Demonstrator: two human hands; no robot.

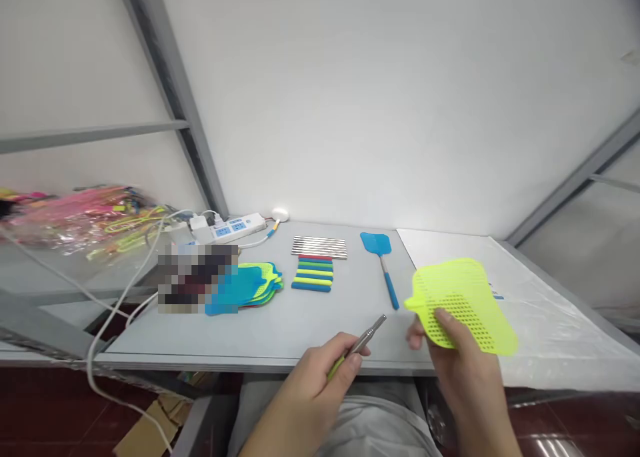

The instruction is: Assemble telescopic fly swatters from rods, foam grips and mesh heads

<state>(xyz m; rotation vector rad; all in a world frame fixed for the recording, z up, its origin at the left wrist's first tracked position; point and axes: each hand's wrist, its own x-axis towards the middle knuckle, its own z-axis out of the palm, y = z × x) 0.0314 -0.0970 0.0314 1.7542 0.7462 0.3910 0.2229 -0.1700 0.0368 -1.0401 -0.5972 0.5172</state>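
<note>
My left hand is closed around a metal rod with a yellow-green grip, a fly swatter handle, its bare metal end pointing up and right. In my right hand is a yellow-green perforated fly swatter head, pinched under the thumb, its small neck facing left toward the rod. Rod and head are apart. Beyond them on the table lies a whole blue fly swatter. Left of it are a row of metal rods and several coloured grip sleeves. A stack of swatter heads lies farther left.
A white power strip with plugs and cables stands at the back left of the grey table. Bagged colourful items fill a shelf at left. A clear plastic bag covers the table's right side. A white cable hangs over the left edge.
</note>
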